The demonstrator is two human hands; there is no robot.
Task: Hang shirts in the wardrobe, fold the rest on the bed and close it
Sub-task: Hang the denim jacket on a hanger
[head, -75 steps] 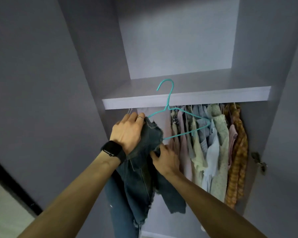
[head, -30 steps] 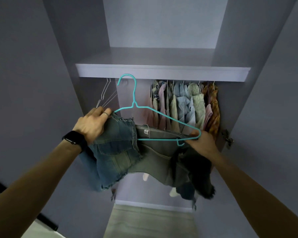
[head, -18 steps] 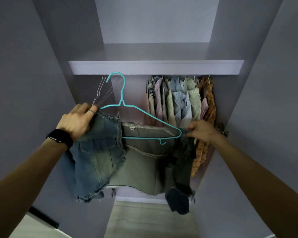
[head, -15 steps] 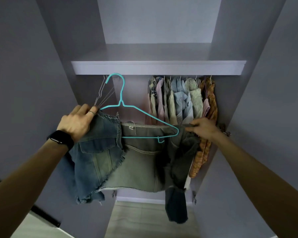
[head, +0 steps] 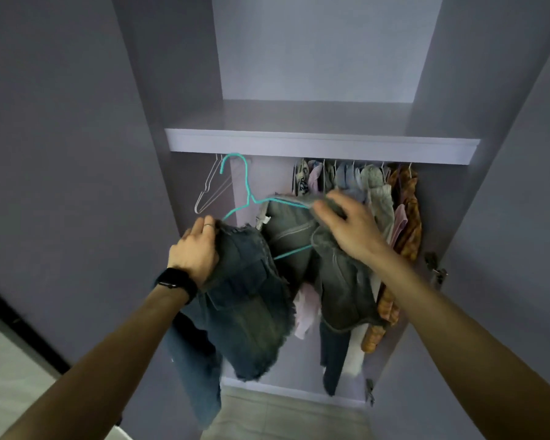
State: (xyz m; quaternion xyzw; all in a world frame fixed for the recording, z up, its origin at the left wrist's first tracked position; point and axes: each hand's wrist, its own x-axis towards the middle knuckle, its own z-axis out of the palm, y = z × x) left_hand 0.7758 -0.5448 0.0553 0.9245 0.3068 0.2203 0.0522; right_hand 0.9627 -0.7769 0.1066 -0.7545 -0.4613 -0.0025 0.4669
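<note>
A frayed denim jacket (head: 251, 300) hangs over a teal wire hanger (head: 245, 192) in front of the open wardrobe (head: 321, 144). My left hand (head: 196, 252) grips the jacket's left shoulder together with the hanger's left end. My right hand (head: 350, 227) grips the jacket's right shoulder and collar over the hanger's right arm. The hanger's hook sits just under the shelf edge; whether it is on the rail is hidden. The jacket's sleeves dangle below.
Several shirts (head: 375, 198) hang packed at the right of the rail. Empty white wire hangers (head: 211, 188) hang at the left. An open wardrobe door (head: 45, 154) stands to the left, another (head: 521, 217) to the right. Tiled floor (head: 283, 414) lies below.
My right hand has moved up and left, pulling the jacket's right shoulder over the hanger's arm. The jacket now bunches closer together, and the hanger has tilted.
</note>
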